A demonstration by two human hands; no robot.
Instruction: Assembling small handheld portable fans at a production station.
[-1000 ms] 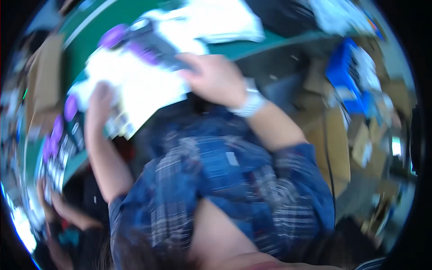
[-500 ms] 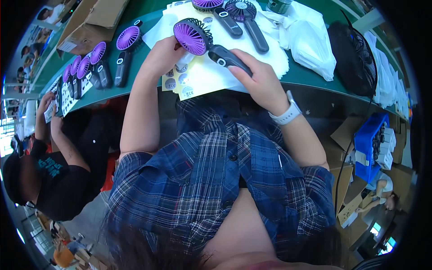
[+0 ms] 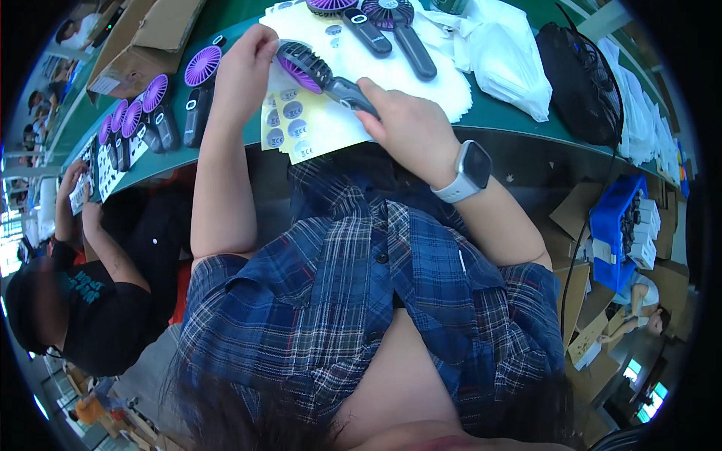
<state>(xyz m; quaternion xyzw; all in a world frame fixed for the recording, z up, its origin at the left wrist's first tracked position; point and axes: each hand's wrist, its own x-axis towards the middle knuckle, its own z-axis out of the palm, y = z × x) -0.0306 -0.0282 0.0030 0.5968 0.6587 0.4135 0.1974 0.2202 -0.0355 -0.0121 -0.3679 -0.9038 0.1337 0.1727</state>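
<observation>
Head view: right hand [image 3: 410, 124] wraps dark handle of purple handheld plastic fan [image 3: 312, 71], upper centre over green tabletop [image 3: 526, 124]. Left hand [image 3: 244, 68] fingers pinch fan head rim. Looks light, rigid; handle safest grip, grille probably fragile.

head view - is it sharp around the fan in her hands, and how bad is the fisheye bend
Head view: sharp and evenly lit at the purple fan between left hand and right hand; green table edge bows strongly; corners black; far rim smeared.
</observation>
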